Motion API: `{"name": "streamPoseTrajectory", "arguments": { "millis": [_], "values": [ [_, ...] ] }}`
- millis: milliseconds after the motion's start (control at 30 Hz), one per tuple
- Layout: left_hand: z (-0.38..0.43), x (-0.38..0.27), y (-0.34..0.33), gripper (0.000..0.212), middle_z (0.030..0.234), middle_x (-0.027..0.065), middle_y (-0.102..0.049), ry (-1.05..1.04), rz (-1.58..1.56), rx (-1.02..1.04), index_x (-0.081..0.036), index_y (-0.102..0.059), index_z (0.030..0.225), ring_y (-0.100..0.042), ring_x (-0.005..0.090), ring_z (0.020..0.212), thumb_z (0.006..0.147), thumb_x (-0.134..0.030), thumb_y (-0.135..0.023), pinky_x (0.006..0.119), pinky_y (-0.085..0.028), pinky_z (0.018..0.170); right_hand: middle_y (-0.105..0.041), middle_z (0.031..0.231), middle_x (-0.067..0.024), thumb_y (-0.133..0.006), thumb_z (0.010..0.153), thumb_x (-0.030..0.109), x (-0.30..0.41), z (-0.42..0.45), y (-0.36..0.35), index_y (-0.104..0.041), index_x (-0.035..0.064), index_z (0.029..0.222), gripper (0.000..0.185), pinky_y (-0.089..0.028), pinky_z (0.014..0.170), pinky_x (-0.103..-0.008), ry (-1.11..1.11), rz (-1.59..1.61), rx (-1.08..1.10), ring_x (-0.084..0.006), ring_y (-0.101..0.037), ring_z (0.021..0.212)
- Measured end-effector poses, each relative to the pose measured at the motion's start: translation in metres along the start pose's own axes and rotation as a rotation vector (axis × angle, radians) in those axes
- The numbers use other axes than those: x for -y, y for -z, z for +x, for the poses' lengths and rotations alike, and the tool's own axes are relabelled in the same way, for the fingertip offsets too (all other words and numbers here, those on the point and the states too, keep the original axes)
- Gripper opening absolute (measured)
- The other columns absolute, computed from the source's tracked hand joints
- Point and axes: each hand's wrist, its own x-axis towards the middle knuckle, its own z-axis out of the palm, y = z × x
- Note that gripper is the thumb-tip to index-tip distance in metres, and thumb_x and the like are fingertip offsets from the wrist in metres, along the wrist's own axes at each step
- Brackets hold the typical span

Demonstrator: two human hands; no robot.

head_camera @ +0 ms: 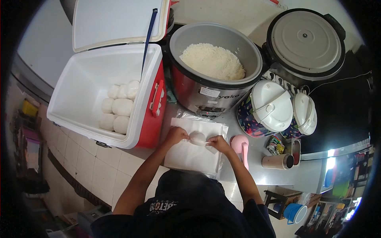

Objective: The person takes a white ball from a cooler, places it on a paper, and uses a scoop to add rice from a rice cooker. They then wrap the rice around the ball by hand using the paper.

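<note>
On a metal table lies a stack of white wrapping paper sheets, with clear plastic around its edges. A rounded portion wrapped in white paper rests on the upper part of the stack, between both hands. My left hand pinches the wrapping paper at the left of this portion. From the right, my right hand holds the paper's other side between thumb and fingers. Just right of that hand lies a pink plastic scoop. Behind the stack, a large rice cooker stands uncovered with cooked white rice inside.
At left, an open red and white cooler box holds several wrapped white bundles. Lidded floral containers, a tumbler and a small metal tray stand right. The cooker's round lid is at the back right.
</note>
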Motion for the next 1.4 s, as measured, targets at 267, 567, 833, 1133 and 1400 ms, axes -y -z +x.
{"name": "streamPoseTrajectory", "arguments": {
  "millis": [267,567,833,1133,1400],
  "values": [
    [-0.019,-0.03,-0.014,0.038,0.091,0.0048,-0.06,-0.165,0.644,-0.437,-0.01,-0.061,0.099,-0.056,0.0211,0.09,0.065,-0.02,-0.073,0.04,-0.041,0.079,-0.066,0.092,-0.0135,-0.084,0.053,0.014,0.077,0.049,-0.01,-0.065,0.009,0.091,0.043,-0.052,0.075,-0.0415,0.065,-0.923,0.163,-0.0325,-0.064,0.089],
    [-0.07,-0.055,-0.064,0.055,0.121,0.0208,-0.052,-0.179,-0.008,-0.273,0.001,-0.044,0.131,-0.044,0.0366,0.12,0.083,-0.018,-0.064,0.044,-0.035,0.103,-0.055,0.096,-0.0138,-0.054,0.071,-0.001,0.051,-0.026,-0.044,-0.055,0.0032,0.1,0.029,-0.051,0.075,-0.0391,0.403,-0.679,-0.258,-0.0318,-0.057,0.093],
    [-0.081,-0.054,-0.069,0.056,0.115,0.0127,-0.057,-0.357,0.125,-0.222,-0.002,-0.052,0.123,-0.053,0.0309,0.111,0.072,-0.013,-0.071,0.042,-0.042,0.099,-0.054,0.09,-0.0101,-0.059,0.066,0.002,0.037,-0.044,-0.049,-0.054,0.0051,0.091,0.026,-0.05,0.071,-0.038,0.533,-0.65,-0.391,-0.0282,-0.058,0.088],
    [-0.072,-0.057,-0.066,0.047,0.107,0.0114,-0.061,-0.742,0.273,-0.047,-0.003,-0.056,0.12,-0.06,0.0265,0.101,0.081,-0.028,-0.063,0.04,-0.046,0.095,-0.056,0.092,-0.0111,-0.06,0.07,0.004,0.058,-0.023,-0.034,-0.058,0.0053,0.09,0.02,-0.05,0.074,-0.0393,0.498,-0.671,-0.317,-0.03,-0.059,0.088],
    [0.024,-0.072,-0.062,0.029,0.092,0.0161,-0.064,-0.406,0.392,-0.188,-0.006,-0.061,0.088,-0.063,0.0308,0.09,0.088,-0.034,-0.058,0.044,-0.049,0.079,-0.056,0.088,-0.0133,-0.057,0.079,-0.003,0.045,-0.051,-0.012,-0.061,0.0003,0.088,0.01,-0.047,0.06,-0.0356,0.251,-0.353,-0.667,-0.0276,-0.057,0.074]
  ]
}}
